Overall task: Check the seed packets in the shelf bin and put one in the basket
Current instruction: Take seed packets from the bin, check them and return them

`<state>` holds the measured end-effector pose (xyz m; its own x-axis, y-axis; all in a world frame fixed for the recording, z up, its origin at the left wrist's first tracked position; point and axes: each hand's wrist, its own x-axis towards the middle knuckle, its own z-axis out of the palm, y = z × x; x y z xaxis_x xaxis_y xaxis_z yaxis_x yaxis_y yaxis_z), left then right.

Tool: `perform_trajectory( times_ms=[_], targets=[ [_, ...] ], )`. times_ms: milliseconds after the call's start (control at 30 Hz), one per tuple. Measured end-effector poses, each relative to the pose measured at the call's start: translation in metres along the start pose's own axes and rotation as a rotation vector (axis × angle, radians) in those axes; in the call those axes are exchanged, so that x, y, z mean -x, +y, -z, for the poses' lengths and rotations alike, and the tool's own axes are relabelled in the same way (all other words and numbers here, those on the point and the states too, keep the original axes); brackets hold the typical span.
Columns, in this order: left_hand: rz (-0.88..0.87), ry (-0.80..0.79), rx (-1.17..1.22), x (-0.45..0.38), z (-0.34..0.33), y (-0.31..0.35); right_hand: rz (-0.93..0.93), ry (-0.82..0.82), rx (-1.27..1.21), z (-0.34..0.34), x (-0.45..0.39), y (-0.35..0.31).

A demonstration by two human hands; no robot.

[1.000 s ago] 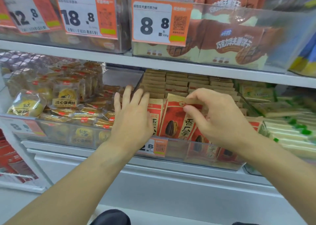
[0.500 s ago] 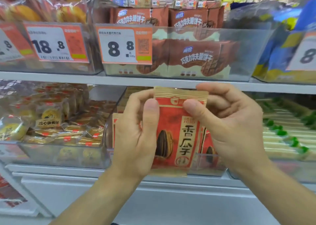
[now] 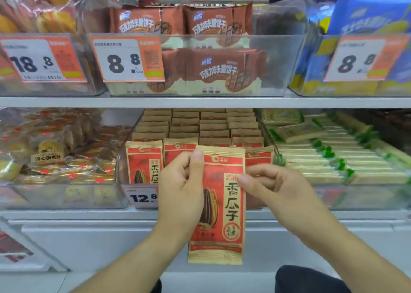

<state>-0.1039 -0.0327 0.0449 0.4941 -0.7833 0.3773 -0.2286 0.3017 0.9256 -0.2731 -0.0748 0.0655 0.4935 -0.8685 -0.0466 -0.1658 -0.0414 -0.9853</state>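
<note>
A red and tan paper seed packet [image 3: 222, 206] with a dark sunflower seed printed on its front hangs upright in front of the lower shelf, held between both hands just below and in front of the clear plastic shelf bin [image 3: 121, 166]. The left hand [image 3: 180, 190] grips the packet's upper left edge, its thumb laid flat up the front of the packet and the other fingers curled behind it. The right hand [image 3: 278, 188] pinches the packet's right edge about a third of the way down, thumb on the front and curled fingers [image 3: 258, 170] reaching behind. The bin holds many more packets of the same kind [image 3: 144, 161], standing upright in rows that run back to the rear of the white metal shelf [image 3: 66, 215]. An orange and white price tag reading 12 [image 3: 141, 196] is fixed to the bin's front wall, partly covered by the left hand. Just to the left is a clear bin of small yellow wrapped cakes [image 3: 51, 154]; just to the right, a bin of pale green-trimmed wrapped bars [image 3: 333, 154]. On the shelf above stand brown and cream biscuit packs [image 3: 213, 70] behind a tag reading 8.8 [image 3: 126, 59].
</note>
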Motion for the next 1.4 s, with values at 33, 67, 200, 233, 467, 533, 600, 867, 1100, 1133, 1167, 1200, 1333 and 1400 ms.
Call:
perform_trajectory(
  times_ms=[33, 67, 200, 233, 467, 533, 600, 867, 1100, 1133, 1167, 1200, 1333, 1400],
  targets=[
    [0.012, 0.014, -0.006, 0.000, -0.001, -0.001, -0.027, -0.092, 0.070, 0.009, 0.003, 0.002],
    [0.026, 0.032, -0.009, 0.000, -0.001, -0.002, -0.063, -0.184, 0.127, 0.015, 0.005, 0.004],
    [0.119, 0.072, 0.025, -0.002, -0.006, -0.001, -0.153, -0.311, 0.111, 0.023, 0.009, 0.011],
    [0.155, 0.054, 0.044, -0.001, -0.008, 0.000, -0.153, -0.281, 0.070, 0.024, 0.009, 0.014],
    [0.309, -0.298, 0.155, 0.014, -0.028, 0.018, -0.087, -0.007, -0.165, 0.050, 0.009, 0.017],
    [0.317, -0.395, 0.183, 0.021, -0.033, 0.020, -0.065, 0.064, -0.239, 0.059, 0.008, 0.017],
    [0.311, -0.415, 0.194, 0.022, -0.035, 0.018, -0.052, 0.034, -0.255, 0.064, 0.009, 0.018],
    [0.403, -0.427, 0.228, 0.009, -0.025, 0.009, -0.045, -0.060, -0.136, 0.064, 0.002, 0.018],
    [0.396, -0.327, 0.156, -0.006, -0.013, 0.001, -0.112, -0.212, -0.018, 0.053, -0.001, 0.027],
    [0.382, -0.337, 0.159, -0.008, -0.014, 0.001, -0.097, -0.186, -0.005, 0.052, -0.001, 0.029],
    [0.372, -0.351, 0.165, -0.009, -0.014, 0.002, -0.071, -0.154, 0.008, 0.051, -0.002, 0.030],
    [0.364, -0.369, 0.171, -0.009, -0.015, 0.002, -0.043, -0.109, 0.009, 0.050, -0.002, 0.030],
    [0.311, -0.412, 0.177, -0.006, -0.024, 0.003, 0.063, 0.059, -0.044, 0.051, -0.004, 0.029],
    [0.259, -0.427, 0.188, -0.006, -0.028, 0.003, 0.087, 0.023, -0.050, 0.050, -0.005, 0.026]
  ],
)
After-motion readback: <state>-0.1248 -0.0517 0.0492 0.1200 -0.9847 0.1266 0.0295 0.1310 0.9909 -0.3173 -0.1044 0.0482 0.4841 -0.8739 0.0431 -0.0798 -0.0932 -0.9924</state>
